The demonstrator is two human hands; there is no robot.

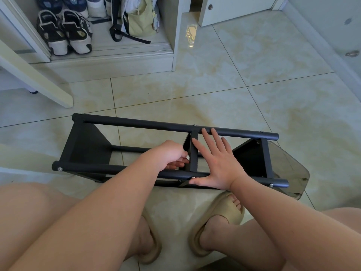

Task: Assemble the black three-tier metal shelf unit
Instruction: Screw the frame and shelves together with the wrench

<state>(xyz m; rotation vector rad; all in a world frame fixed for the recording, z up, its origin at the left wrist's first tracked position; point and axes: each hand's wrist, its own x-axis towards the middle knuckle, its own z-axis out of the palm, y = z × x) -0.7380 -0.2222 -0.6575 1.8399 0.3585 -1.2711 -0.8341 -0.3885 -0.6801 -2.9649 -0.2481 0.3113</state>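
Nearest: bare knees and beige sandals (222, 210) on the pale tiled floor (254, 106). Just beyond the feet, lying on its side on the tiles: the black shelf unit (88, 147), poles running left to right, three tiers standing on edge between them. Left hand (172, 155) reaching in between the poles, fingers curled round the edge of the middle tier (193, 153). Right hand (216, 163) spread flat just right of that tier, fingers straight and apart; heel of the palm on the near pole (109, 169), thumb along it beside a screw (193, 178), fingertips up at the far pole (136, 123). At the unit's right end, touching it: a clear plastic bag (291, 173). Farther back, left: an open cabinet (117, 61) with sneakers (64, 32) and a yellow-green bag (140, 18).
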